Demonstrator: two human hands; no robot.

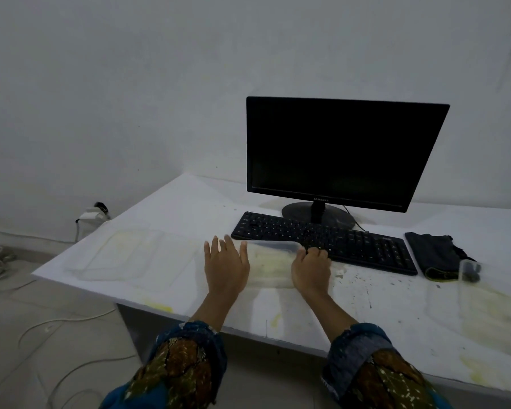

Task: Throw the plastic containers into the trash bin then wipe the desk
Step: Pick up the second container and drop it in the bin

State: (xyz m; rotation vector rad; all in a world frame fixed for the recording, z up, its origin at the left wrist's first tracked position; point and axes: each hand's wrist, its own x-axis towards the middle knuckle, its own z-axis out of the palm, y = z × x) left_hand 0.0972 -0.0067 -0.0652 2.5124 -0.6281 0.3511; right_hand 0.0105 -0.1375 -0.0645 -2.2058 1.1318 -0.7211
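- Here, nearest the camera, two patterned sleeves (183,364) reach over the stained white desk (307,314).
- The left hand (226,267) is flat with its fingers spread wide and straight, touching the left end of a clear plastic container (270,265).
- The right hand (311,268) has its fingers curled over that container's right end, gripping it.
- The container lies on the desk between the hands, just in front of the keyboard (351,246).
- More clear containers (121,255) lie at the desk's left side, and another clear tray (490,308) lies on the right.
- A dark cloth (434,255) lies right of the keyboard, with a small clear cup (469,270) beside it.
- Farthest back, the dark monitor (337,152) reads "SAMSUNG" on its lower bezel.
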